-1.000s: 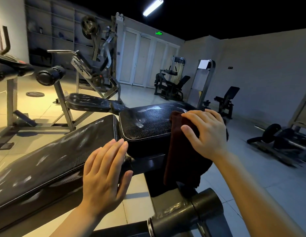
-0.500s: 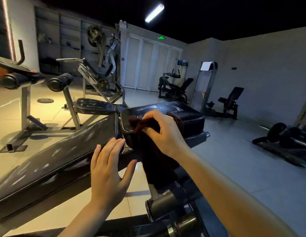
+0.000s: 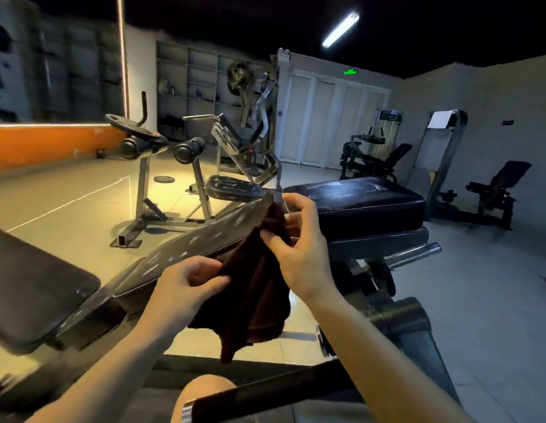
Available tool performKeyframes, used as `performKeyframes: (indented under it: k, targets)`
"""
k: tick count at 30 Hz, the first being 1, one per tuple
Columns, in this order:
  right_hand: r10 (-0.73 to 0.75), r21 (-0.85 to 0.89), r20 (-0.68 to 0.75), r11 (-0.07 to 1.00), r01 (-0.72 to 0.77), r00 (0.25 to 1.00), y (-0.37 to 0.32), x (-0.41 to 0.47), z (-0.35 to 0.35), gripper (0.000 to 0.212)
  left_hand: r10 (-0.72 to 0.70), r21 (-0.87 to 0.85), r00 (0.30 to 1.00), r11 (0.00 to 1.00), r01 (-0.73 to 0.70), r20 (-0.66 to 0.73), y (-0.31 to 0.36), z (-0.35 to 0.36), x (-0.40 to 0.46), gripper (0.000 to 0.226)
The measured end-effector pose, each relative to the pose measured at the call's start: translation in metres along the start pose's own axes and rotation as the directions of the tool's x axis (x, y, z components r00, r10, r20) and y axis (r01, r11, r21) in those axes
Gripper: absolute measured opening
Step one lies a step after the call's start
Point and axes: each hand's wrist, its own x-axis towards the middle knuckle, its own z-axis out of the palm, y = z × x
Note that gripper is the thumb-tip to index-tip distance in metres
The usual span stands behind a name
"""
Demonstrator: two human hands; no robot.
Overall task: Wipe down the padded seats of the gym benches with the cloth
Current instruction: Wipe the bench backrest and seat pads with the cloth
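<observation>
Far left, at the edge of view: a flat black vinyl bench pad (image 3: 37,288), blurred. Beside it, a long black inclined backrest pad (image 3: 186,248), glossy and streaked with light, touched by neither hand.

In front of that pad, the left hand (image 3: 186,288), grip pinching a lower edge of the dark brown terry cloth (image 3: 253,294) between thumb and curled fingers. Cloth held up in the air between both hands, hanging in loose folds, clear of every pad.

Further right, the right hand (image 3: 299,248), grip pinching the cloth's upper part, thumb and forefinger closed on the fabric. Beyond it, a square black padded seat (image 3: 366,203) raised on a steel frame (image 3: 412,254), nothing lying on it.

Judging by the two pinches, probably a refold or a shake-out. Risks from here:
- Losing one pinch and dropping the cloth onto the pale tiled floor (image 3: 82,209), then smearing picked-up grit over the vinyl.
- Bunching it too thickly, leaving a narrow contact strip and missed patches, above all at the gap between backrest and seat.
- Snagging the hanging corner on the frame below.

Containers: none near the hands. Only open grey wall shelving (image 3: 201,87) at the back, its contents too dim to name.
</observation>
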Motion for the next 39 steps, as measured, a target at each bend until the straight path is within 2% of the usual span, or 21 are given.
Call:
performKeyframes:
  k: [3,7,12,15,20,24,31,33,36,39]
  targets:
    - [-0.047,-0.156,0.063,0.986,0.057,0.997,0.009,-0.019,0.009,0.035,0.044,0.206,0.998,0.977,-0.053,0.045,-0.005,-0.026,-0.015,0.013]
    - [0.148,-0.108,0.149,0.985,-0.132,0.978,0.025,-0.041,0.017,0.023,0.127,0.444,0.991,0.886,-0.131,0.038,-0.011,-0.046,-0.031,0.023]
    - [0.262,-0.162,0.185,0.959,-0.234,0.947,0.037,-0.053,0.036,0.030,0.134,0.537,0.990,0.832,-0.139,0.048,-0.024,-0.067,-0.035,0.027]
    - [0.288,-0.177,0.231,0.952,-0.251,0.929,0.038,-0.046,0.052,0.029,0.152,0.529,0.988,0.838,-0.133,0.008,-0.037,-0.083,-0.026,0.022]
    - [0.282,-0.217,0.149,0.944,-0.246,0.948,0.036,-0.032,0.073,0.024,0.216,0.488,0.976,0.848,-0.207,0.039,-0.053,-0.105,0.003,0.016]
    - [0.276,-0.286,0.103,0.928,-0.238,0.956,0.033,-0.029,0.081,0.027,0.250,0.522,0.963,0.810,-0.267,0.105,-0.059,-0.114,0.026,0.009]
    - [0.311,-0.323,0.081,0.907,-0.271,0.947,0.031,-0.040,0.079,0.028,0.301,0.449,0.950,0.840,-0.304,0.079,-0.061,-0.126,0.049,0.012]
    - [0.284,-0.411,0.029,0.878,-0.247,0.958,0.030,-0.043,0.078,0.024,0.287,0.389,0.955,0.874,-0.292,0.074,-0.066,-0.130,0.051,0.013]
    - [0.188,-0.615,-0.020,0.772,-0.160,0.982,0.031,-0.053,0.080,0.017,0.249,0.338,0.960,0.899,-0.278,0.128,-0.074,-0.130,0.054,0.014]
    - [0.095,-0.686,-0.110,0.713,-0.145,0.989,0.032,-0.058,0.080,0.025,0.257,0.318,0.940,0.892,-0.320,0.225,-0.080,-0.122,0.057,0.015]
